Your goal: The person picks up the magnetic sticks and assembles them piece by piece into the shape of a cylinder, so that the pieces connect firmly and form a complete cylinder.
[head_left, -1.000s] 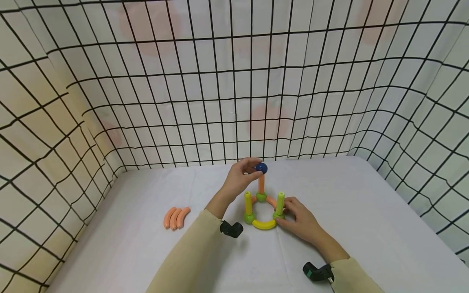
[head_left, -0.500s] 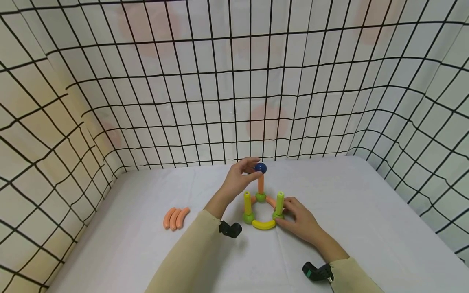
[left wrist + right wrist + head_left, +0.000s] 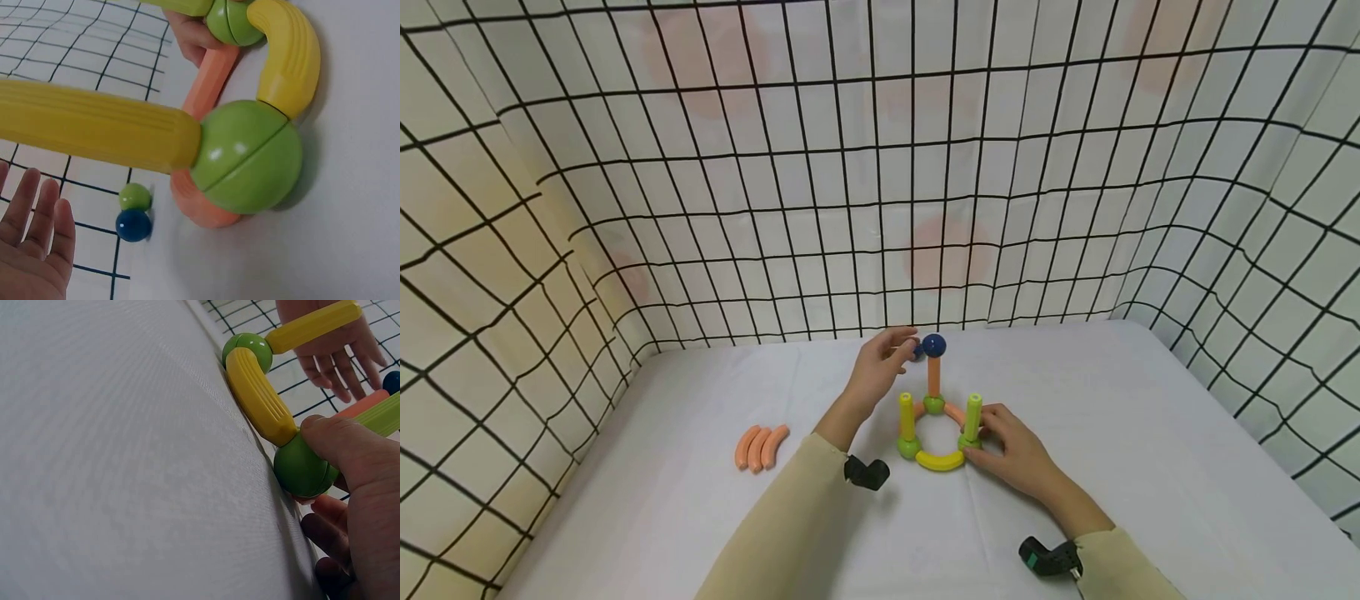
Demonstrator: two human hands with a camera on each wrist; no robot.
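Note:
A ring of curved sticks and green balls lies on the white table, with a yellow curved stick (image 3: 940,461) at its front. From it rise a yellow rod (image 3: 907,418), a light green rod (image 3: 973,417) and an orange rod (image 3: 933,377) topped by a blue ball (image 3: 934,345). My left hand (image 3: 877,367) is just left of that blue ball, apart from it; its fingers look loosely extended in the left wrist view. My right hand (image 3: 1017,450) holds the right-hand green ball (image 3: 305,465) at the base, thumb and fingers around it.
Several orange curved sticks (image 3: 760,447) lie together at the left. A loose green ball (image 3: 135,197) and another blue ball (image 3: 134,225) sit at the back behind my left hand. A black grid on white cloth (image 3: 880,167) walls the back and sides.
My left hand has let go of the blue ball on the orange rod and moved slightly left. That ball stays on top. My right hand keeps its place.

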